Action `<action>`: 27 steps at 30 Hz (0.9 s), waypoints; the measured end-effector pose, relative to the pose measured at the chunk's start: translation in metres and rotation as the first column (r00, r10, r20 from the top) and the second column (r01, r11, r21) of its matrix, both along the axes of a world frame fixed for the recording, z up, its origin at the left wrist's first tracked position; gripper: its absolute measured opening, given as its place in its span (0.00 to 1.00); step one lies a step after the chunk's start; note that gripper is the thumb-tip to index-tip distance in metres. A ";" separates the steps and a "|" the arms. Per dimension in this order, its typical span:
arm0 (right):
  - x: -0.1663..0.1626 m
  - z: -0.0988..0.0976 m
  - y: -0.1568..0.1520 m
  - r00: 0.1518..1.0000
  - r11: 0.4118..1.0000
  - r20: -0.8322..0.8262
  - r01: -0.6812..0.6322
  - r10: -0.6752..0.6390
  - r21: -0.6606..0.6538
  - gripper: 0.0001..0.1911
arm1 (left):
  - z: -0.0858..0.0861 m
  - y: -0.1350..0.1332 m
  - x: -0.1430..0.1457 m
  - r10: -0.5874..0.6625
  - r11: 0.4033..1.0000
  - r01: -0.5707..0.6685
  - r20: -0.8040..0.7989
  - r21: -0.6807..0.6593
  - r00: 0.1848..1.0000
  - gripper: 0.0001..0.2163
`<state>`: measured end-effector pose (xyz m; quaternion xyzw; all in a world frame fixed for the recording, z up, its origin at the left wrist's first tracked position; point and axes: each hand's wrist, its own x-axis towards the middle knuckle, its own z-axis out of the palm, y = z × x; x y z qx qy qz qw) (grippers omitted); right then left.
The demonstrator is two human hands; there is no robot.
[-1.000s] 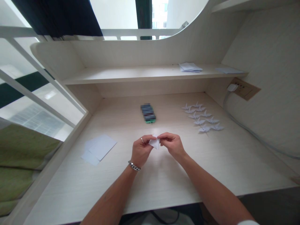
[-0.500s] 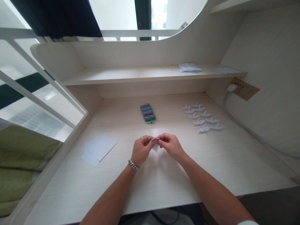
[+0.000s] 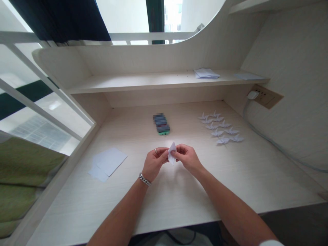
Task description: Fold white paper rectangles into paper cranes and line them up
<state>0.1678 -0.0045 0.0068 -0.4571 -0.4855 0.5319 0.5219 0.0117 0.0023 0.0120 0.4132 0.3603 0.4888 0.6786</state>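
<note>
A small folded piece of white paper [image 3: 171,152] stands upright between my two hands, just above the light wooden desk [image 3: 179,191]. My left hand [image 3: 153,163], with a ring and a metal bracelet, pinches the paper's left side. My right hand [image 3: 188,158] pinches its right side with thumb and fingers closed. Both hands meet at the middle of the desk.
Several finished white paper cranes [image 3: 220,128] lie in rows at the right. A blurred phone [image 3: 161,123] lies beyond my hands. Flat paper sheets [image 3: 107,163] sit at the left. More paper [image 3: 207,73] rests on the shelf. A cable [image 3: 269,138] runs from a wall socket [image 3: 263,95].
The folded paper has turned from lying flat between my fingers to standing upright with a point upward. Both hands stayed in nearly the same place.
</note>
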 end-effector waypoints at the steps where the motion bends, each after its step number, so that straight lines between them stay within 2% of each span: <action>1: 0.000 0.000 0.000 1.000 1.000 0.001 -0.006 0.006 0.004 0.14 | -0.001 0.000 0.000 -0.005 1.000 0.005 -0.018 0.003 1.000 0.13; 5: 0.001 0.003 -0.001 0.999 0.999 -0.019 -0.036 0.036 -0.013 0.14 | -0.002 0.001 -0.001 -0.005 1.000 0.007 -0.108 0.024 0.994 0.12; 9: 0.002 0.005 -0.001 0.997 0.996 -0.044 -0.072 0.070 -0.053 0.16 | 0.000 0.002 -0.002 0.054 0.998 -0.050 -0.163 0.027 0.985 0.12; 17: -0.002 0.000 -0.001 0.999 1.000 0.032 -0.023 0.023 0.021 0.15 | 0.001 0.002 -0.002 0.114 0.993 -0.105 -0.220 0.049 0.969 0.11; 21: -0.004 0.000 -0.003 0.998 0.999 0.063 -0.004 0.001 0.049 0.15 | 0.000 0.002 -0.001 0.118 0.993 -0.108 -0.223 0.056 0.968 0.12; 27: -0.005 0.002 -0.004 0.998 0.999 0.056 0.025 -0.027 0.045 0.14 | -0.003 0.003 -0.001 0.059 0.997 -0.066 -0.165 -0.040 0.985 0.13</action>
